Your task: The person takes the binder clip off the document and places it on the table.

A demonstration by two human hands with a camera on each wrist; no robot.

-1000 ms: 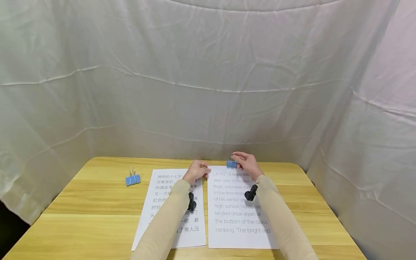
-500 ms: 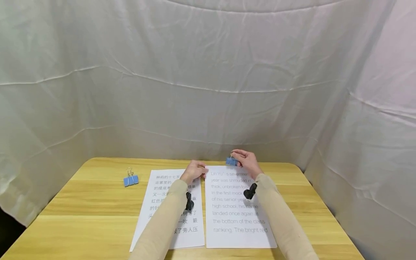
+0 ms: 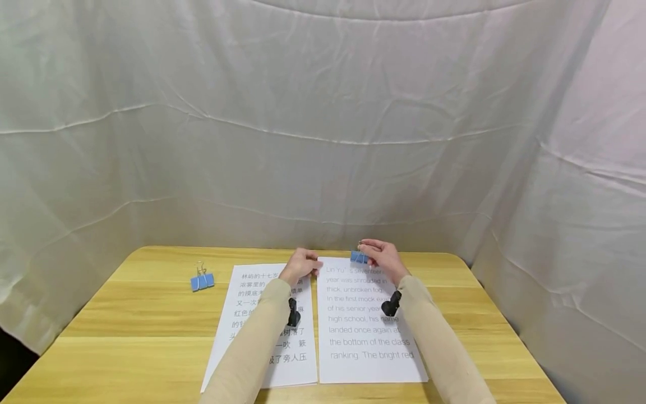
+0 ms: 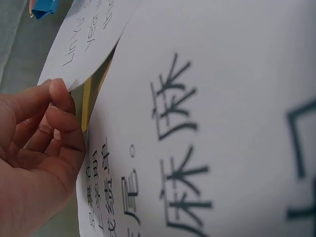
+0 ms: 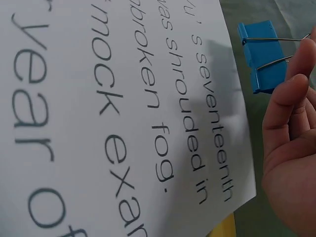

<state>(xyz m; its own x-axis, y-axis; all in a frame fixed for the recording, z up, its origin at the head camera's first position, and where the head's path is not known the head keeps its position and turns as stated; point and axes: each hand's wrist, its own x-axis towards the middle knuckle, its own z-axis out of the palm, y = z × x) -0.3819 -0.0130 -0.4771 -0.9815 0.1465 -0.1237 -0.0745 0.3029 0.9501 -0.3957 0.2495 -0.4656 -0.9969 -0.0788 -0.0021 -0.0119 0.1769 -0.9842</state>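
My right hand [image 3: 387, 259] holds a blue binder clip [image 5: 264, 57] by its wire handles, thumb and fingers curled on them. The clip's mouth faces the top edge of the sheets with English print [image 3: 373, 331]; in the right wrist view a narrow gap shows between clip and paper. With thumb and index finger, my left hand [image 4: 42, 133] pinches the top left corner of these sheets, which stands slightly raised. Under my left forearm lies a stack with Chinese print [image 3: 232, 336], partly hidden by the sleeve.
A second blue binder clip [image 3: 202, 281], handles folded back, stands on the wooden table [image 3: 126, 314] left of the Chinese stack. A pale cloth curtain [image 3: 323, 168] hangs behind the table's far edge and along both sides.
The binder clip in my right hand rose slightly, then came back down toward the paper's top edge. My left hand keeps its pinch on the corner. The view has shifted slightly.
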